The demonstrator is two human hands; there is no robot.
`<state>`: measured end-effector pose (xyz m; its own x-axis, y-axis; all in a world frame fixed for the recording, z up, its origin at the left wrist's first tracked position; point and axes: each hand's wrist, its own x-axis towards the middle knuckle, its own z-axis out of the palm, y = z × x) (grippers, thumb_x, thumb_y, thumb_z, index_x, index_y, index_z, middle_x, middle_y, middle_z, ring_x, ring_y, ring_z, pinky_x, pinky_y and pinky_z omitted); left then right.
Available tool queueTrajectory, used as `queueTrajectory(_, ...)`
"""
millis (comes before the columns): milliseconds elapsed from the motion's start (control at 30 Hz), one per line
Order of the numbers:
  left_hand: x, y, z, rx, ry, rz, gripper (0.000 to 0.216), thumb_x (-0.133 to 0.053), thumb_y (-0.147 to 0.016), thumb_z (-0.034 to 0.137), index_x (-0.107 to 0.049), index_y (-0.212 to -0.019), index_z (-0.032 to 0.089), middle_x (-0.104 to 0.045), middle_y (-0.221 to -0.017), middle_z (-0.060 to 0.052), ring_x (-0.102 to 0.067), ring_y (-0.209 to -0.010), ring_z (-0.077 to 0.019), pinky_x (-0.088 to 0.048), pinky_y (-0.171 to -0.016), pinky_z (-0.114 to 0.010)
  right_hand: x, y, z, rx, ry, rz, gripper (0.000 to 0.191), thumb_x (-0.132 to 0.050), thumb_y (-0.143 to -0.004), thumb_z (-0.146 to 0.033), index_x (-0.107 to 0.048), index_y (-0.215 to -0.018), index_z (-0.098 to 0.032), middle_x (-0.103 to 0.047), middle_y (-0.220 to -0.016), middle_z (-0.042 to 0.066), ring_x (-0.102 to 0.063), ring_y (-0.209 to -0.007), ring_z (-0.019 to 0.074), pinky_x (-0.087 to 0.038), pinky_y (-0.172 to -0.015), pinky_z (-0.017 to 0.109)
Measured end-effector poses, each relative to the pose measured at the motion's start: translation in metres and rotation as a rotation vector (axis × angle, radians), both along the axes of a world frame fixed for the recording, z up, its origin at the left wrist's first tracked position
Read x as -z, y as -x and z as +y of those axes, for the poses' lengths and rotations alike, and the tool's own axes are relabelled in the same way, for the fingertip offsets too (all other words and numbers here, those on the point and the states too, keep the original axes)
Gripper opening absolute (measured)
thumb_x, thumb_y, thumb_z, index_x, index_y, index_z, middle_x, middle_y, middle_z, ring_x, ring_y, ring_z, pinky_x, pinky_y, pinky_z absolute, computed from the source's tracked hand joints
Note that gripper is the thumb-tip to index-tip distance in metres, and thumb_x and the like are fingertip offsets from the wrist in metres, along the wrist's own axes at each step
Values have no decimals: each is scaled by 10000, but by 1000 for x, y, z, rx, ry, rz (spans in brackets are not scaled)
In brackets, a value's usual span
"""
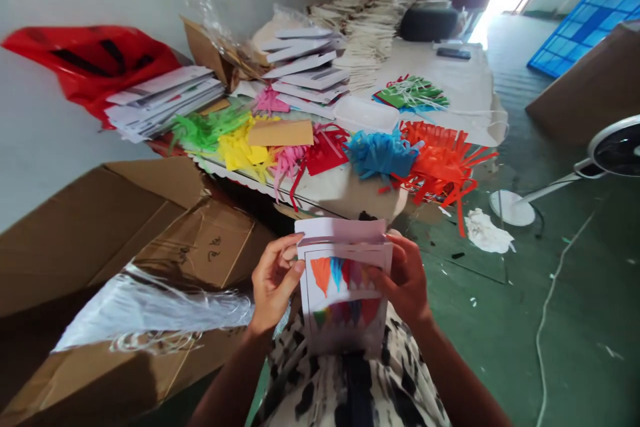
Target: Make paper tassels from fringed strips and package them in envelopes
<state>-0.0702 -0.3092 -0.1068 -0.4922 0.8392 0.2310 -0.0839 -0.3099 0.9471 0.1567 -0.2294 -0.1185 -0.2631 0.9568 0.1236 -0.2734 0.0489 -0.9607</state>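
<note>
Between my two hands, upright over my lap, is a white printed packet (345,310) with a picture of coloured tassels on its front. Its top flap (343,228) stands up above the printed panel. My left hand (277,280) pinches the upper left edge, thumb in front and fingers behind. On the other side, my right hand (405,277) grips the upper right edge, its thumb lying across the picture. What is inside the packet cannot be seen. Beyond it on the table lie blue tissue tassels (384,152), orange tassels (440,153) and a red bundle (325,150).
Green (210,127) and yellow tassels (245,150) lie left on the table, before paper stacks (165,100). An open cardboard box (210,247) with white strings (165,310) stands at left. A fan (515,207) and a cable (545,320) are on the right floor.
</note>
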Motion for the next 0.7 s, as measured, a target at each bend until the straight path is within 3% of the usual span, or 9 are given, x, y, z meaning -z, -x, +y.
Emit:
queueTrajectory(167,-6,7,3,38,4,68,308,-828,-848,331,-772,-1135,234,-743,-1088,-67,-703,-922,-189,-537,-801,-253,-10,-10,7,-92,-8,-13,490,-860,-823,-291,-664,-1271,-320,-690,-1125,31,-654,-935,195,-545,-808,308)
queueTrajectory(333,-21,6,18,-20,25,41,202,-836,-845,408,-795,-873,211,-725,-1008,-58,-654,-944,-192,-503,-818,-256,-22,-19,17,-33,-121,-164,280,-783,-907,-351,-722,-1173,-287,-677,-1062,43,-632,-927,190,-523,-787,282)
queueTrajectory(467,-36,5,35,43,49,-58,262,-866,-821,363,-742,-678,181,-724,-918,-46,-643,-880,-160,-503,-791,-243,-26,-24,26,-3,-173,-259,181,-709,-969,-389,-743,-1096,-264,-697,-998,42,-631,-861,180,-505,-735,274)
queueTrajectory(567,-45,6,44,81,101,-156,216,-936,-729,285,-743,-745,190,-734,-857,-14,-639,-770,-120,-501,-726,-215,-29,-26,33,56,-231,-310,144,-684,-991,-376,-752,-988,-249,-707,-947,30,-635,-857,174,-502,-779,281)
queueTrajectory(700,-48,10,51,152,144,-201,453,-948,-710,242,-775,-1128,272,-761,-861,9,-652,-719,-111,-510,-694,-213,-30,-27,41,87,-290,-347,125,-733,-957,-343,-729,-895,-235,-700,-902,19,-635,-839,168,-512,-787,285)
